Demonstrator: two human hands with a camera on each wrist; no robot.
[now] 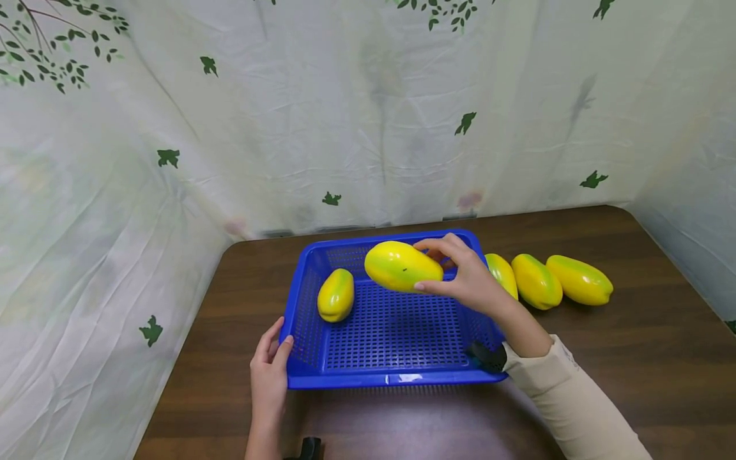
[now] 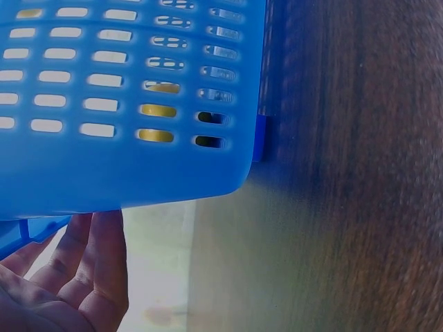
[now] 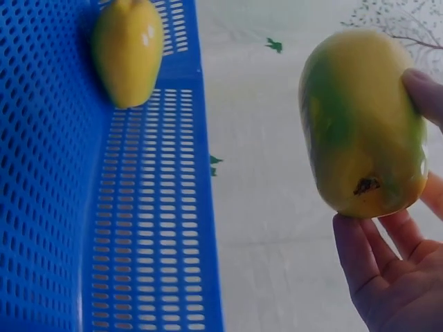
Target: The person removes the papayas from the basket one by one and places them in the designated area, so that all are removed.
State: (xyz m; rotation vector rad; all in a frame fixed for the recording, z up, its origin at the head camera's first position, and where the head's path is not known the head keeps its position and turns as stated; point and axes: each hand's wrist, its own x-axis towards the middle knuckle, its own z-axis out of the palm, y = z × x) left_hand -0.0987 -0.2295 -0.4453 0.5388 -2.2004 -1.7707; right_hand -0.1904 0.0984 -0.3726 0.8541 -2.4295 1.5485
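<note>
A blue plastic basket (image 1: 397, 379) with perforated walls stands on the table. My left hand (image 1: 269, 364) grips its left rim, thumb on top; in the left wrist view, that hand's fingers (image 2: 104, 270) reach under the rim. Above the basket, my right hand (image 1: 468, 275) holds a yellow papaya (image 1: 402, 266) with green patches by one end, between thumb and fingers. The right wrist view shows this papaya (image 3: 363, 124) with a dark stem mark, apart from the basket wall. Another papaya (image 1: 336, 295) lies inside the basket at the left.
Right of the basket, three papayas lie in a row on the brown wooden table (image 1: 650, 358); the nearest papaya (image 1: 501, 275) is partly hidden by my right hand and the basket. A pale leaf-print curtain (image 1: 368, 128) hangs behind the table and along its sides.
</note>
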